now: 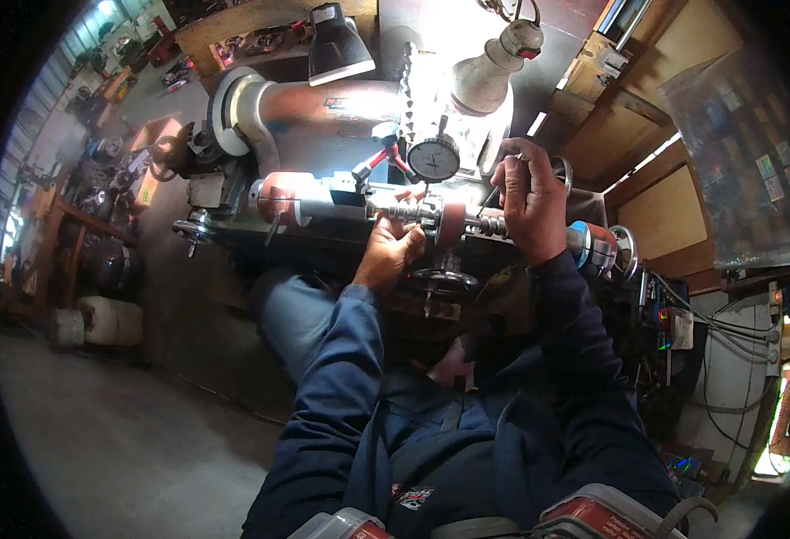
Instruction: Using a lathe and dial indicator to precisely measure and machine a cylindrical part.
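Note:
My left hand [391,251] is closed around a ridged metal shaft [404,212], thumb and fingers on either side of it. The shaft lies level along a lathe-like machine, between a red-and-silver cylindrical head [280,198] at the left and parts at the right. Just above the left hand stands a round dial gauge [433,159], held by a jointed arm with red links [393,163]. Farther right, my right hand [533,196] is raised over the bed with curled fingers. A thin dark piece shows by its fingertips, too small to name.
A bright lamp [487,76] lights the work from behind. A handwheel [446,281] sticks out in front of the shaft, and another [625,253] sits at the right end. Wooden boards and a plastic-covered panel [732,162] stand at right. Cluttered shelves [98,207] line the left.

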Tool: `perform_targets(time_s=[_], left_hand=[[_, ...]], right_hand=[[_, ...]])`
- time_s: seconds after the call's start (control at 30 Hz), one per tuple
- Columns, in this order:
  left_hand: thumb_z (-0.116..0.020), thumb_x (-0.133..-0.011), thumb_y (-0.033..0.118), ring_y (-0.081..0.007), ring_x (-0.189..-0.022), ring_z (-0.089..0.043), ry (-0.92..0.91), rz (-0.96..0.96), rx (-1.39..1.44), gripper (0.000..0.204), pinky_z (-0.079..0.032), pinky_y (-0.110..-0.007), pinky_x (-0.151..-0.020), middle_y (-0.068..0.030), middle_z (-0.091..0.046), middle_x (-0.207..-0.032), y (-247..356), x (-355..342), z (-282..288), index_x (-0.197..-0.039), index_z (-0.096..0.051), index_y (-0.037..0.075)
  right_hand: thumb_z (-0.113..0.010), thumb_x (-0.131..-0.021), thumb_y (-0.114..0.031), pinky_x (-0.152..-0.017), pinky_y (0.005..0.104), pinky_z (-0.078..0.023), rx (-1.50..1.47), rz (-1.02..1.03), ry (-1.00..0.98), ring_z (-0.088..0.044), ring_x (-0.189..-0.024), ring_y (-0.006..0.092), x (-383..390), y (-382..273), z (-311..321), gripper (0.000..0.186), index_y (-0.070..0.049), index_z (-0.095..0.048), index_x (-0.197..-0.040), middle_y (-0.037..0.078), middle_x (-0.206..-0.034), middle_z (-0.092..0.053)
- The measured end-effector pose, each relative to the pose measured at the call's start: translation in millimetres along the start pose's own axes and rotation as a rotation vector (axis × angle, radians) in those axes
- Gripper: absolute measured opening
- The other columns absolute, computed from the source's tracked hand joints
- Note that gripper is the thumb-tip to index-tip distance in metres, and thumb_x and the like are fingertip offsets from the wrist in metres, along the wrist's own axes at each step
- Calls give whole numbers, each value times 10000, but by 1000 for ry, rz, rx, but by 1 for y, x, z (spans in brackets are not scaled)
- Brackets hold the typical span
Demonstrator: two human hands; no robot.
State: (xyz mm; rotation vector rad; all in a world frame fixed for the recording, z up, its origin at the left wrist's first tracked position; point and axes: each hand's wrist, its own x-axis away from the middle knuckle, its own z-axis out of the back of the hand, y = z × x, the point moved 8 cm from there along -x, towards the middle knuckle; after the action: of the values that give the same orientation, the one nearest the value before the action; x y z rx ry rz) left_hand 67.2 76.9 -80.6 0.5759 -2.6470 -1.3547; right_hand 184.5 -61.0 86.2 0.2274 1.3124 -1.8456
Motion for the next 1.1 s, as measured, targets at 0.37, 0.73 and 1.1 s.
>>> perform_targets(time_s=[0.37,0.73,1.1], left_hand=[[-697,-936,198,-40,-739,-495,33,-65,-120,620,-438,-205,-621,-22,-520,-1425,-3,-1,10,-1437,-349,94],[-737,-908,259,-47,-728,-492,43,-42,-188,648,-422,-211,-591,-16,-572,-1307,2,2,8,-1424,-378,100],[-751,-898,284,-33,-700,-491,56,-13,-204,610,-423,-210,-581,-1,-623,-1039,-2,0,11,-1365,-416,80]], right_hand=[[-523,-997,-74,-607,321,-493,41,59,-47,-645,-639,221,-2,-10,-2,188,-77,-580,-1176,98,-737,-633],[-592,-1008,-250,-611,262,-450,-351,-123,-205,-517,-637,99,-18,6,-11,311,-45,-632,-1239,26,-752,-617],[-633,-979,-239,-459,285,-396,488,105,107,-525,-515,66,-40,-13,0,278,-19,-674,-814,-8,-621,-601]])
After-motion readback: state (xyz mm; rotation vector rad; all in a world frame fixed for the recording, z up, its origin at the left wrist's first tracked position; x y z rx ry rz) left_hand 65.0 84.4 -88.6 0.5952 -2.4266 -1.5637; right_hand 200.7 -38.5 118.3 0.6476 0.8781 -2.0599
